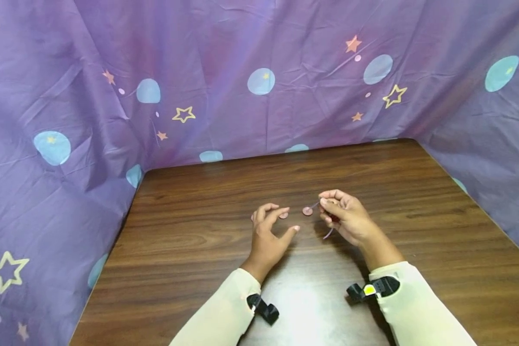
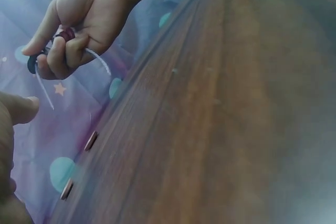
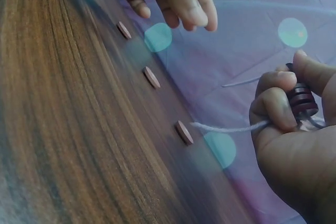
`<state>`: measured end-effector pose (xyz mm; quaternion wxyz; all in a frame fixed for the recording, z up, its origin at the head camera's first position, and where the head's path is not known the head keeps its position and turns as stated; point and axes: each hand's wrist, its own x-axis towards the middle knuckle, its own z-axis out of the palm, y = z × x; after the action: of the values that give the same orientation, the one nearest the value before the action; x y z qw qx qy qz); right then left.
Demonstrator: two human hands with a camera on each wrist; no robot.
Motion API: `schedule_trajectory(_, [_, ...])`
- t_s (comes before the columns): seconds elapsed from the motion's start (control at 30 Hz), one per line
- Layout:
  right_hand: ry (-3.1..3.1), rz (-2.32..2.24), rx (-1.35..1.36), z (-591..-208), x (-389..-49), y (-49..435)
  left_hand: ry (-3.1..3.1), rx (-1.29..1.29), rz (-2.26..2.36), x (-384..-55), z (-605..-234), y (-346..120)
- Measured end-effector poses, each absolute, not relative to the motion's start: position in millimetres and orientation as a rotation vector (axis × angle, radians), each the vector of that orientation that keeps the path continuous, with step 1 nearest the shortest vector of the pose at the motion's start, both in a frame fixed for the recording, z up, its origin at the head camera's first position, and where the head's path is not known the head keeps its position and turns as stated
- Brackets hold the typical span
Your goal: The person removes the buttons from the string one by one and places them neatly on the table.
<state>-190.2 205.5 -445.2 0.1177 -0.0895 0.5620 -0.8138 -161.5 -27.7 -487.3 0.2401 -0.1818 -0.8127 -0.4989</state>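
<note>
My right hand holds a pale string and a stack of dark red button-like discs threaded on it. At its fingertips in the left wrist view is a dark disc, with one string end hanging below. The other end comes out under the curled fingers. My left hand hovers over the table to the left, thumb and fingers apart, holding nothing. Three flat pinkish discs lie apart in a row: a near one, a middle one and a far one, this last partly hidden by left fingers in the head view.
The discs lie on a brown wood-grain table. A purple cloth with stars and planets hangs along the back and both sides. Black straps with small devices sit on both sleeved wrists.
</note>
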Motion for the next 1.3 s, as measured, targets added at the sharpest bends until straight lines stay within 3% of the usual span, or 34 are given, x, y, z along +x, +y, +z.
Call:
schedule_trajectory(0.33, [1.739,-2.334,-0.357,-446.5,-189.1,205.3,-2.174,-0.6,-1.427,-146.4,-486.3,-36.3])
schedule_trajectory(0.73, [1.759,-2.191,-0.581,-445.8,-185.9,201.3,-2.312,-0.506,-1.525,-124.8,-484.2,-49.4])
schedule_trajectory(1.3, [1.881,-2.12,-0.623,-447.7,-178.1,179.6,-2.279,-0.47,-1.503,-118.6,-476.9,-56.4])
